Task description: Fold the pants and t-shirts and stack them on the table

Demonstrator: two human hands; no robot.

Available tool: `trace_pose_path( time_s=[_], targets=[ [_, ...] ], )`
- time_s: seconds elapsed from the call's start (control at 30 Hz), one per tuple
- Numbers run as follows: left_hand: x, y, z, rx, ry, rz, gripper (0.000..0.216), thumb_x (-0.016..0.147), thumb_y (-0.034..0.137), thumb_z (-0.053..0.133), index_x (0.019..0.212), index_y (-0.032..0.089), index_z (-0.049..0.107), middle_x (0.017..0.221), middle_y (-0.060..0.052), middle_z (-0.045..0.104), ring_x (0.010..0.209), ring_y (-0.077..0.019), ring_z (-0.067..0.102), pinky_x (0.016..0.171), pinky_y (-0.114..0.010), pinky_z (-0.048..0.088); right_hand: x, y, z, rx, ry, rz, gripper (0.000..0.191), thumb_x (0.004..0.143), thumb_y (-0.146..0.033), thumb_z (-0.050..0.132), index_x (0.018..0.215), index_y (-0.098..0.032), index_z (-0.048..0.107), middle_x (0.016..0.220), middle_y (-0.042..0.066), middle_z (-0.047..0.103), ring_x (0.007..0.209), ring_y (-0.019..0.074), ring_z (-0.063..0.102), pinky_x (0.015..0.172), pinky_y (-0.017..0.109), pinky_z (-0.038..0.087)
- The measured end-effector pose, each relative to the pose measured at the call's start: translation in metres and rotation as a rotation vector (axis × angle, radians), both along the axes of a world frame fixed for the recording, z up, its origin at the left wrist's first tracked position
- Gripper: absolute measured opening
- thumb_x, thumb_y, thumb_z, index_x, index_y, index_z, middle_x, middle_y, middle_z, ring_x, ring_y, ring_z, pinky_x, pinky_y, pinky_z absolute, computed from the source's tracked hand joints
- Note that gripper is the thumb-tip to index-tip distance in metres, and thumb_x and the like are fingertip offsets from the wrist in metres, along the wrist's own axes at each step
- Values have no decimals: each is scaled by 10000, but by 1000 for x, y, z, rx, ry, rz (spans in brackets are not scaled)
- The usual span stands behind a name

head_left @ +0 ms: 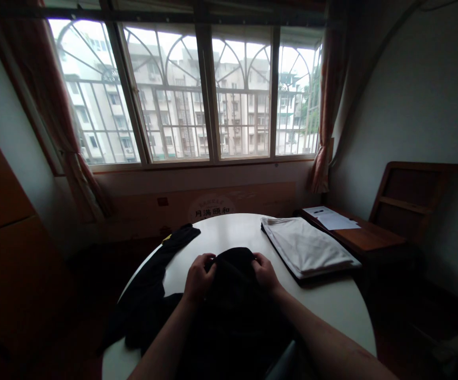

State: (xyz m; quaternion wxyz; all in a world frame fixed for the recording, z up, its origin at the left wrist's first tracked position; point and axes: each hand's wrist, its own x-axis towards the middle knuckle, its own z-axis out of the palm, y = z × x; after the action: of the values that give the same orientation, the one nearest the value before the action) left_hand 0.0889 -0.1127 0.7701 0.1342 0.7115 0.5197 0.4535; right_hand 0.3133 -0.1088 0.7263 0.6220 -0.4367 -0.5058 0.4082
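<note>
Both of my hands grip a black garment (235, 295) over the near middle of a round white table (223, 227). My left hand (200, 275) is closed on its upper left edge, thumb on top. On the opposite side my right hand (265, 270) pinches the upper right edge. Between them the cloth's top edge bows upward, and the rest drops toward me into shadow. Its exact kind is too dark to make out. To the left, another dark garment (150, 282) lies spread along the table's edge, with a small yellow patch (167, 238) near its far end.
Folded white cloth (306, 245) rests on a dark layer at the table's right. Beyond it, a low wooden table (371, 235) carries papers (337, 219) and a pen. A wooden chair back (407, 195) stands at the right wall. Barred windows (209, 95) and tied curtains (65, 121) are ahead.
</note>
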Motion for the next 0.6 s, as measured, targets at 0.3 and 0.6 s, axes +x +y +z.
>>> trace_pose_path(
  time_s=[0.3,0.6],
  targets=[
    [-5,-1,4,58,44,73,206,806,329,566,922,207,685,972,-80,726,966,-269,685,925,-434,543,11,8,-4,-102,190,-69,218,722,-423,574,792,-217,586,699,-1,629,668,175,554,617,279,467],
    [-5,0,2,36,72,75,213,830,306,554,948,193,691,1008,-96,719,996,-270,673,944,-433,531,13,7,-6,-126,222,-71,231,751,-440,576,832,-224,579,761,16,660,728,194,600,653,293,504]
  ],
)
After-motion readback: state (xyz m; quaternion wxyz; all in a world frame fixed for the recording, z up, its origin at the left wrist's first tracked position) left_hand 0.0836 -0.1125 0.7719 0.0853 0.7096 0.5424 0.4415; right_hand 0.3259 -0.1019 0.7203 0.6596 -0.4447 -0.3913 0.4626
